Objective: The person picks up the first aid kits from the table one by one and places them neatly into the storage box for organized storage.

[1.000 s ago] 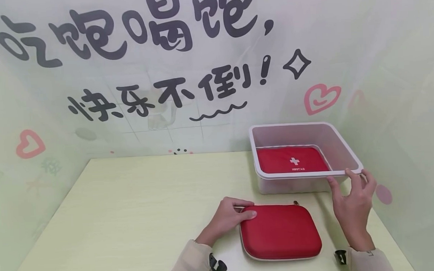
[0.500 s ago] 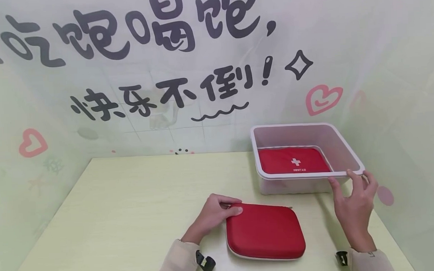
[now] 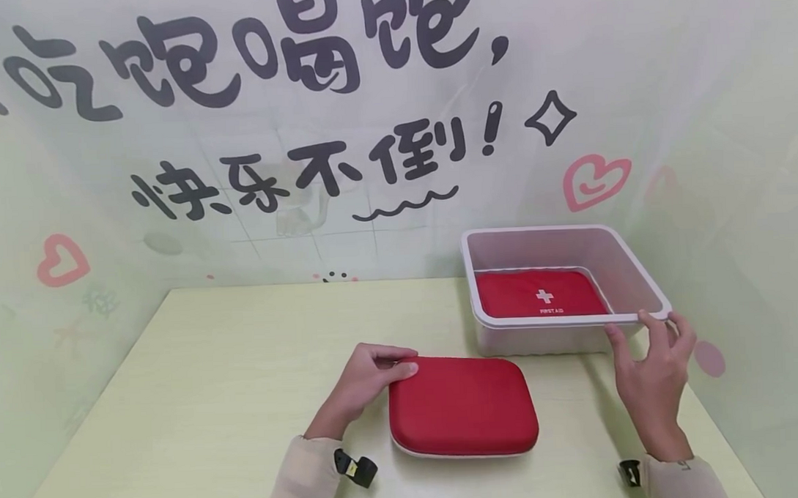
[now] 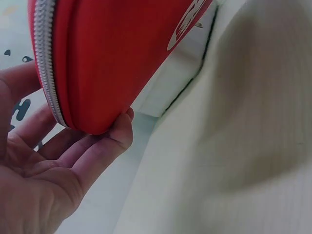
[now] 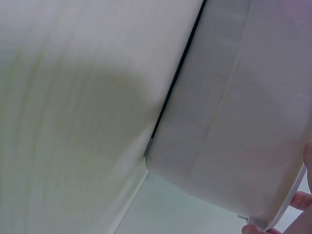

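A red zip case (image 3: 464, 406) with rounded corners shows its plain side up in the head view. My left hand (image 3: 363, 386) holds it by the left end, thumb on top and fingers underneath. The left wrist view shows the case (image 4: 117, 58) raised over the table, its zipper closed and a white print on its underside. At the right, my right hand (image 3: 654, 376) pinches the front right rim of a white plastic bin (image 3: 541, 339). Inside the bin lies a red pouch (image 3: 519, 292) with a white cross and "FIRST AID" lettering.
The pale table (image 3: 244, 357) runs back to a printed cloth wall (image 3: 399, 256), with more cloth at both sides. In the right wrist view the bin wall (image 5: 229, 112) rises from the tabletop. A dark band circles each wrist.
My left hand has carried the red case leftward and a little up in the head view, away from below the bin. The right hand stays on the bin rim.
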The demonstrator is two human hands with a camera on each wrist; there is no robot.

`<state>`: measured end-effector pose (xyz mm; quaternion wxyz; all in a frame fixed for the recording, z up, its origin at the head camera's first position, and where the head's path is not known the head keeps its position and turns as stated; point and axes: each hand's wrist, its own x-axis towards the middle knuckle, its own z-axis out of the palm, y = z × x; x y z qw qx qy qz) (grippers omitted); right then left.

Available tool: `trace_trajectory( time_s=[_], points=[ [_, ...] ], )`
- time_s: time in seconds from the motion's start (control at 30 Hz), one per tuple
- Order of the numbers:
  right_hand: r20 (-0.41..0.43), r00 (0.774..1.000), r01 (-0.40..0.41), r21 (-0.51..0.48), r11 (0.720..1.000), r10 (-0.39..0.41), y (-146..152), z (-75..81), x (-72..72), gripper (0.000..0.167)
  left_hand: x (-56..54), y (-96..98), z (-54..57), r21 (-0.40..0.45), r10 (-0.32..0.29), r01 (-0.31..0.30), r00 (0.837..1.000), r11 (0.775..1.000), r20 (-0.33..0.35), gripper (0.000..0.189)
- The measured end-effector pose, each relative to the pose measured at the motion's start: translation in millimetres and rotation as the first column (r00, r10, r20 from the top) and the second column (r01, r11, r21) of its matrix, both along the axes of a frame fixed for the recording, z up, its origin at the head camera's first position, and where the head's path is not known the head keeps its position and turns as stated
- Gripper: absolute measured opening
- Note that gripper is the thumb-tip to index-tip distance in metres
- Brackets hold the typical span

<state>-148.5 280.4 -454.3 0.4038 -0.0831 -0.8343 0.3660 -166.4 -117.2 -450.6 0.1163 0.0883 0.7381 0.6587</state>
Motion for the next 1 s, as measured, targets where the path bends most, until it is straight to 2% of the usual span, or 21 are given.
trace_trajectory(
  time_s=[0.37, 0.73, 1.0],
  points=[
    [0.013, 1.0, -0.009, 0.007, 1.0, 0.008, 1.1, -1.0, 0.5, 0.053, -0.6, -18.1, 10.8, 0.009, 0.037, -0.037, 0.999, 0.999, 0.006, 0.034],
    [0.025, 1.0, -0.006, 0.001, 1.0, 0.006, 1.1, -0.4, 1.5, 0.053, 3.8, -24.3, 25.1, 0.025, 0.037, -0.037, 0.999, 0.999, 0.001, 0.038],
    [0.027, 1.0, -0.003, 0.002, 1.0, 0.002, 0.8, -0.2, 1.6, 0.053, 0.8, -26.4, 38.0, 0.073, 0.053, -0.053, 0.999, 0.996, -0.001, 0.036]
  ],
)
